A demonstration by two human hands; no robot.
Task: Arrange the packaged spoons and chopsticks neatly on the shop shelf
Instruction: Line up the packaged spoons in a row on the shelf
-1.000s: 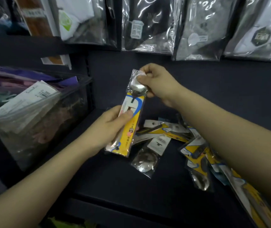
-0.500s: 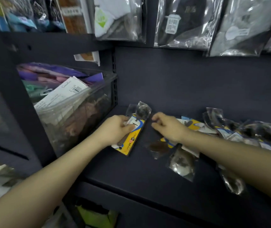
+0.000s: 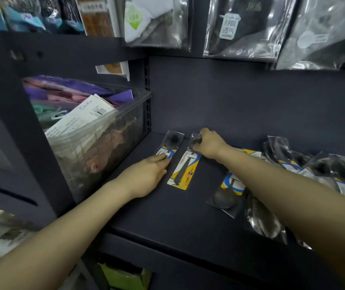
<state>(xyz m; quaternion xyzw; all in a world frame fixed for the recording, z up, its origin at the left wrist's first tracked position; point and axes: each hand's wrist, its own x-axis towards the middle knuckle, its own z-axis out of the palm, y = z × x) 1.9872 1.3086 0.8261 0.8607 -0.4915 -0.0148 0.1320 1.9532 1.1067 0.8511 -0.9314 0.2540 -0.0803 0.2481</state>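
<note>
Nearest the camera, two bare forearms reach in over the front edge of the dark shelf [image 3: 167, 216]. On its right side lies a loose heap of packaged spoons [image 3: 318, 170], overlapping at mixed angles, one with its bowl toward the front. Farther in, the left hand [image 3: 148, 174] lies flat with fingers nearly straight, its fingertips pressing the lower part of the leftmost spoon packet [image 3: 170, 146]. Just beside that packet, roughly parallel and apart from it, lies a second spoon packet [image 3: 185, 170] on a yellow card. The right hand [image 3: 208, 145] curls over this packet's far end, fingers bent around the clear plastic at the spoon bowl. Left of the shelf bay stands a clear plastic bin [image 3: 96, 139] of folded goods. Bagged items [image 3: 240, 28] hang above.
</note>
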